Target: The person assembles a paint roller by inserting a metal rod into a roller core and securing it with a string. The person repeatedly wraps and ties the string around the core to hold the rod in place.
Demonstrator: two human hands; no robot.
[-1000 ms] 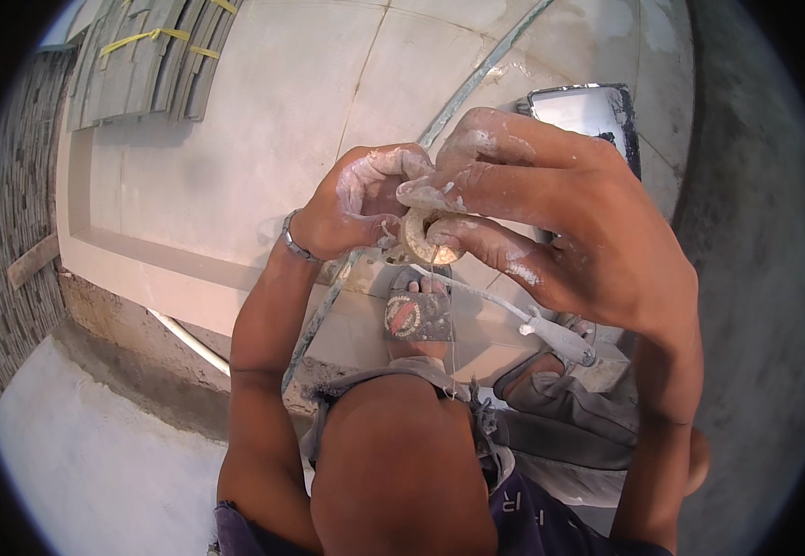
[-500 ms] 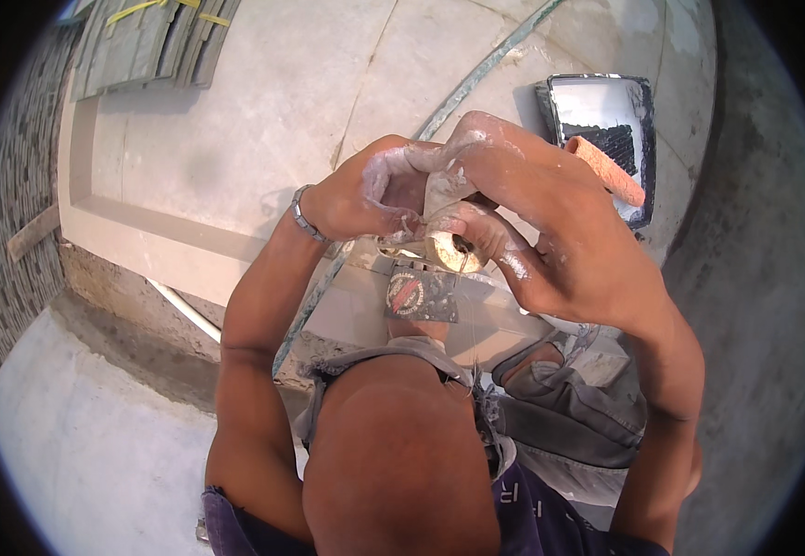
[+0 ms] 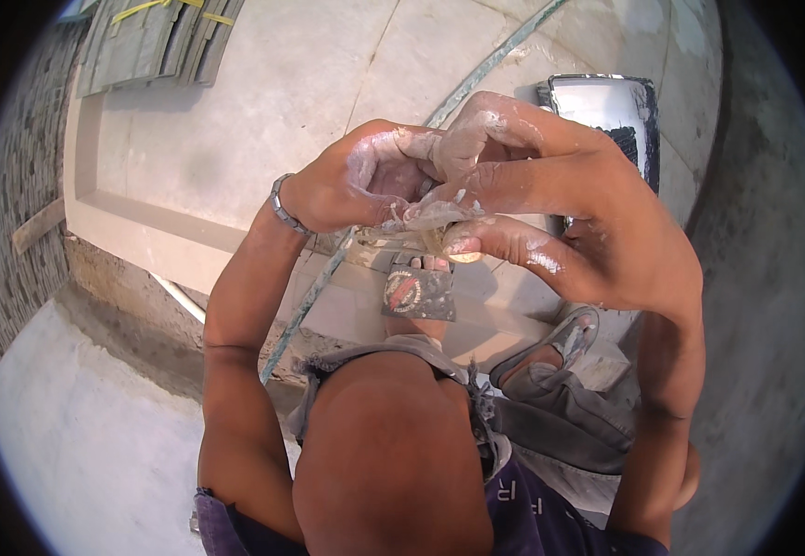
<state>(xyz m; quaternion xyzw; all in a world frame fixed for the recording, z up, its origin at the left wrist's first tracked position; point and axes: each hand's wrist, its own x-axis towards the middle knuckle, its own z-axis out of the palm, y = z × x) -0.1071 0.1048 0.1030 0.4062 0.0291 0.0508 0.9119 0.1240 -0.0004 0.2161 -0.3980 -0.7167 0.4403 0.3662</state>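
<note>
Both hands are raised close together in front of me, smeared with whitish paint. My right hand (image 3: 578, 208) pinches a small cream roll, apparently tape (image 3: 464, 259), between thumb and fingers; most of it is hidden. A pale translucent strip (image 3: 433, 219) runs from beside the roll toward my left hand (image 3: 361, 181). The left thumb and fingertips are closed on that strip, touching the right fingers. A metal-banded watch (image 3: 284, 206) circles my left wrist.
Beyond my right hand lies a black paint tray (image 3: 651, 130) with white paint. A green hose (image 3: 486, 69) crosses the pale tiled floor (image 3: 263, 83). Strapped grey slabs (image 3: 147, 46) lie at the far left, near a raised ledge (image 3: 152, 225). My sandalled feet (image 3: 419, 295) are below.
My right hand has shifted right and turned, so the roll's hole no longer shows. The strip between the hands shows more. The orange paint roller on the tray is now hidden behind my hand.
</note>
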